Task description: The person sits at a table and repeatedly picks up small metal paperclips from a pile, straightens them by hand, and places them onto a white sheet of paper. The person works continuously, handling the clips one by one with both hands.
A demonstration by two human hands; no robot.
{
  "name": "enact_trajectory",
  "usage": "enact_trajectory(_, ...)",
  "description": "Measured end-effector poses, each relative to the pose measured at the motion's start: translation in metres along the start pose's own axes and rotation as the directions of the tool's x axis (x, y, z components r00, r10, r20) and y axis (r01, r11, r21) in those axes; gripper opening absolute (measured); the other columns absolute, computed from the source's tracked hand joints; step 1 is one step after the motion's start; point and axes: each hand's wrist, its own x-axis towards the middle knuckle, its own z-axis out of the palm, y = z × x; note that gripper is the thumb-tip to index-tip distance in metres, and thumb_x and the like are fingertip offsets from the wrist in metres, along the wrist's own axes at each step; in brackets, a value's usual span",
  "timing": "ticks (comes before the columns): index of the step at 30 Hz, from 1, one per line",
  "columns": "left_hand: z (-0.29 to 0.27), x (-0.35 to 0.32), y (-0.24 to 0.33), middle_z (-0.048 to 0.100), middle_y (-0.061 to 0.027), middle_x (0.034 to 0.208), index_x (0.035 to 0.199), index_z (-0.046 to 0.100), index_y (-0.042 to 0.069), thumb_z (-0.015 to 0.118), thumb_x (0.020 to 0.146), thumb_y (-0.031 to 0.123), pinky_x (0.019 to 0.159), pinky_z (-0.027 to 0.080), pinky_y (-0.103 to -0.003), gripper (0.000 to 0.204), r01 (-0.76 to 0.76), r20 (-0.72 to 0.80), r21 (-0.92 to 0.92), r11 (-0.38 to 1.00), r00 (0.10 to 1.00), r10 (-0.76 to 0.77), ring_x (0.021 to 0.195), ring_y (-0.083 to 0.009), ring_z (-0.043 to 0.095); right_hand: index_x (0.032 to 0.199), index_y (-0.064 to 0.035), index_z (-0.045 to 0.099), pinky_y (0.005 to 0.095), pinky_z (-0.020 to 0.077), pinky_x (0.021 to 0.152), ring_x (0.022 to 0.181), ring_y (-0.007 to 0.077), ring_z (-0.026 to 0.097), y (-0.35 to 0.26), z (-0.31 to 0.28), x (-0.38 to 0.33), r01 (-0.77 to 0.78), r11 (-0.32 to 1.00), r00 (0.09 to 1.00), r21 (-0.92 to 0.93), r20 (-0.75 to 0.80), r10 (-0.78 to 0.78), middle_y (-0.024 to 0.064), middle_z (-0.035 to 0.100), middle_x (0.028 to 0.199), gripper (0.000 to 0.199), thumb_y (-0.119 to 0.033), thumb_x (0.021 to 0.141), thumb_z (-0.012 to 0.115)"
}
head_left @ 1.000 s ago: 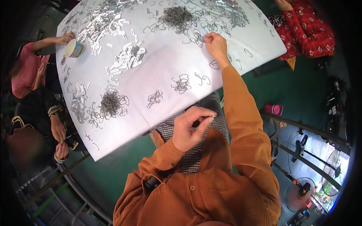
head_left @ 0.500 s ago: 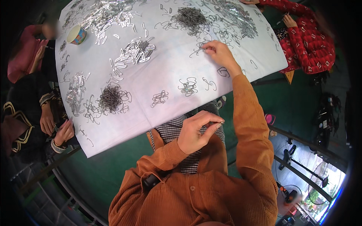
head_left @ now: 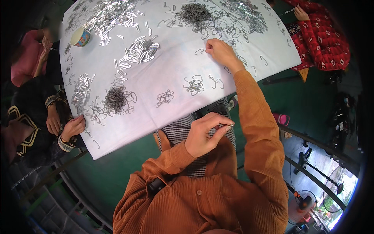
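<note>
My left hand (head_left: 208, 134) is held over my lap, just off the table's near edge. Its thumb and forefinger pinch a small shiny metal piece (head_left: 232, 125), mostly hidden by the fingertips. Across the table reaches my right hand (head_left: 221, 52), its fingers drawn together on the white cloth. At those fingertips lies a bent wire hook (head_left: 199, 51), one end meeting the fingers. Looser wire hooks (head_left: 230, 31) spread beyond this hand, beside a dense dark heap of hooks (head_left: 196, 15).
White cloth covers the table (head_left: 152, 95). Small hook piles (head_left: 193, 84) lie along my side. Flat metal loops (head_left: 142, 50) are heaped mid-table, near a paper cup (head_left: 80, 37). A person in red (head_left: 323, 43) sits right; another person's hand (head_left: 73, 128) rests at the left edge.
My right hand has shifted a little left over the cloth, its fingertips now at a hook. My left hand keeps its pinch. At the left edge, the other person's hand has moved farther onto the table.
</note>
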Motion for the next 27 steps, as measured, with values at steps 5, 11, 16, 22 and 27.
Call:
enact_trajectory(5,0.003,-0.001,0.001,0.068,-0.0091,0.090,0.098,0.068,0.001,0.067,0.085,0.000,0.067,0.050,-0.024,0.014,-0.011,0.002,0.013,1.000,1.000,0.011,0.072,-0.0126,0.062,0.098,-0.0029,0.056,0.0435,0.0486,0.080,0.096,0.0337,0.061,0.013,0.026,-0.005,0.171,0.958,0.965,-0.230,-0.159,-0.210,0.0151,0.062,0.101,0.014,-0.002,0.085,0.055)
enact_trajectory(11,0.010,-0.002,-0.011,0.069,-0.0095,0.094,0.099,0.068,0.000,0.066,0.085,-0.001,0.068,0.050,-0.023,0.014,0.017,-0.017,0.032,0.999,1.000,-0.016,0.074,-0.0118,0.062,0.102,-0.0030,0.061,0.0429,0.0497,0.078,0.088,0.0360,0.063,0.010,0.016,-0.040,0.224,0.973,0.929,0.062,-0.316,-0.194,0.0159,0.064,0.099,0.023,0.005,0.083,0.050)
enact_trajectory(16,0.015,-0.003,-0.022,0.069,-0.0085,0.096,0.099,0.068,-0.001,0.064,0.087,-0.001,0.071,0.051,-0.024,0.012,0.078,-0.074,-0.003,0.997,0.994,-0.078,0.079,-0.0112,0.063,0.090,-0.0019,0.066,0.0265,0.0499,0.065,0.078,0.0143,0.066,-0.036,-0.033,-0.151,0.180,0.830,0.908,0.527,-0.415,0.066,0.0067,0.067,0.086,0.007,0.000,0.087,0.060)
enact_trajectory(22,0.021,-0.002,-0.034,0.070,-0.0096,0.099,0.100,0.067,-0.001,0.066,0.087,0.000,0.068,0.051,-0.022,0.013,0.115,-0.130,-0.158,0.981,0.982,-0.136,0.082,-0.0100,0.064,0.084,0.0019,0.065,0.0198,0.0464,0.064,0.078,0.0074,0.060,-0.041,-0.018,-0.252,0.236,0.437,0.934,0.868,-0.326,0.144,0.0076,0.064,0.093,0.006,0.004,0.080,0.069)
enact_trajectory(27,0.028,0.001,-0.023,0.067,-0.0097,0.104,0.104,0.063,-0.004,0.063,0.089,-0.003,0.076,0.050,-0.023,0.015,0.144,-0.093,-0.205,0.968,0.982,-0.165,0.090,-0.0105,0.061,0.082,0.0028,0.065,0.0187,0.0447,0.067,0.074,0.0055,0.054,-0.044,-0.003,-0.253,0.228,0.455,0.917,0.861,-0.347,0.196,0.0054,0.061,0.094,0.007,0.003,0.079,0.071)
